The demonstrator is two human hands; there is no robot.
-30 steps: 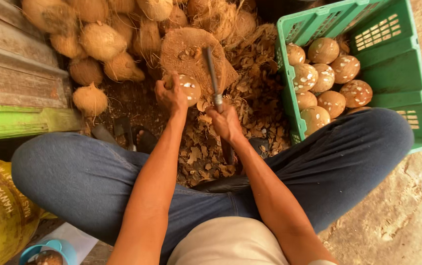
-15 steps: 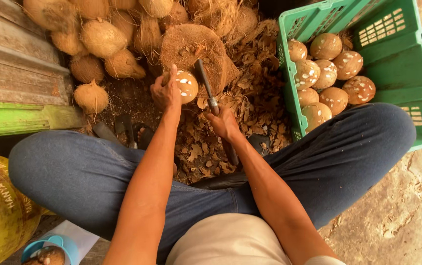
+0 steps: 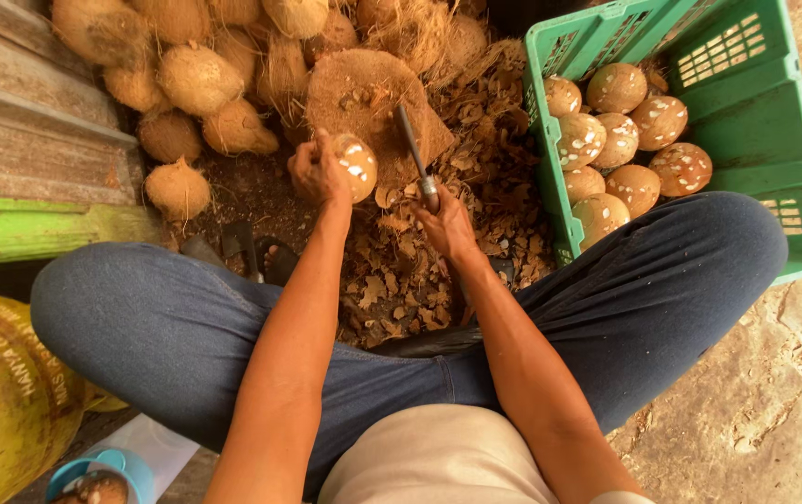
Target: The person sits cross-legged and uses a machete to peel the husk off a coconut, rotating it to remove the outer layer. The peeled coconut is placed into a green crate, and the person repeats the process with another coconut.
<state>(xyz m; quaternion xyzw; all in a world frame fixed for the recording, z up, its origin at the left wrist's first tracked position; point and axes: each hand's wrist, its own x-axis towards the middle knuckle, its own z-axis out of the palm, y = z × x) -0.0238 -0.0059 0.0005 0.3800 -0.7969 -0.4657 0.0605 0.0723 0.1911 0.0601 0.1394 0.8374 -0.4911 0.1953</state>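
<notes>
Head view, looking down at a seated person in blue jeans: left hand (image 3: 315,173) grips a partly peeled coconut (image 3: 354,166), brown with white patches, held up over a domed fibrous husk block (image 3: 364,93). Right hand (image 3: 448,224) is clenched round the handle of a knife (image 3: 417,154), blade pointing up and away, just right of the coconut and not clearly touching it. Husk chips (image 3: 401,280) litter the ground between the legs, a green crate (image 3: 746,140) of peeled coconuts (image 3: 620,140) sits right, unpeeled coconuts (image 3: 197,79) piled top left.
</notes>
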